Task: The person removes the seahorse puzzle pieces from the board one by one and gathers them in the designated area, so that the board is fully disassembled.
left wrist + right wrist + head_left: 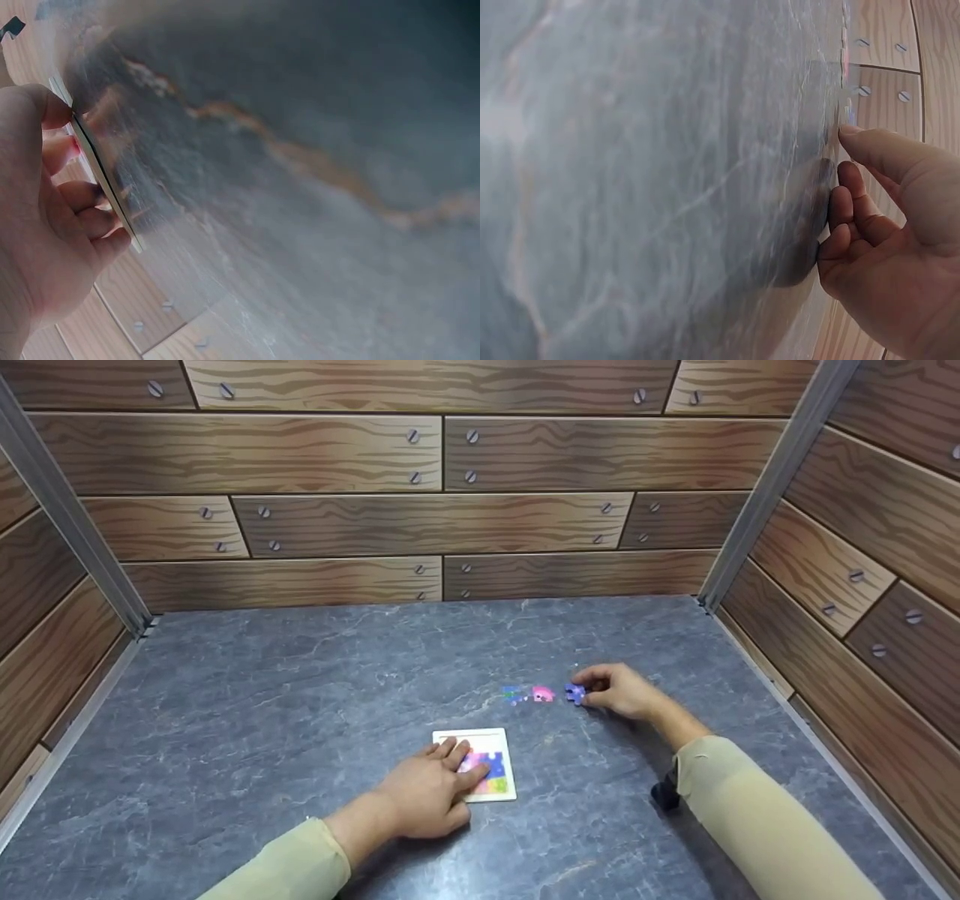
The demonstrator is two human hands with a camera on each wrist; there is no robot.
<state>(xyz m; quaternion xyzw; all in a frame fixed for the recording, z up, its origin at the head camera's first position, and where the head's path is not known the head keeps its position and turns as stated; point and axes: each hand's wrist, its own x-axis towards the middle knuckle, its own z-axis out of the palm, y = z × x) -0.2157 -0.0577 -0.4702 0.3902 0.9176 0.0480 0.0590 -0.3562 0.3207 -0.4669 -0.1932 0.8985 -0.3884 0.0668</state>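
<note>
My left hand (424,795) rests on a small white-framed jigsaw puzzle board (511,780), its fingers spread over the left part. Pink, blue and yellow-green pieces (495,765) sit inside the frame; the hand hides the others. In the left wrist view, the thumb is at the near edge of the board (97,157). Farther right, my right hand (628,691) pinches a blue puzzle piece (574,694) at the tabletop between thumb and finger. The right wrist view shows the right hand (885,225) low against the surface, with the piece mostly hidden.
A pink puzzle piece (542,694) and a blue-green one (512,694) lie in a row left of the right hand. The grey marbled tabletop (300,682) is bounded by wood-patterned walls (337,525) at the back and sides.
</note>
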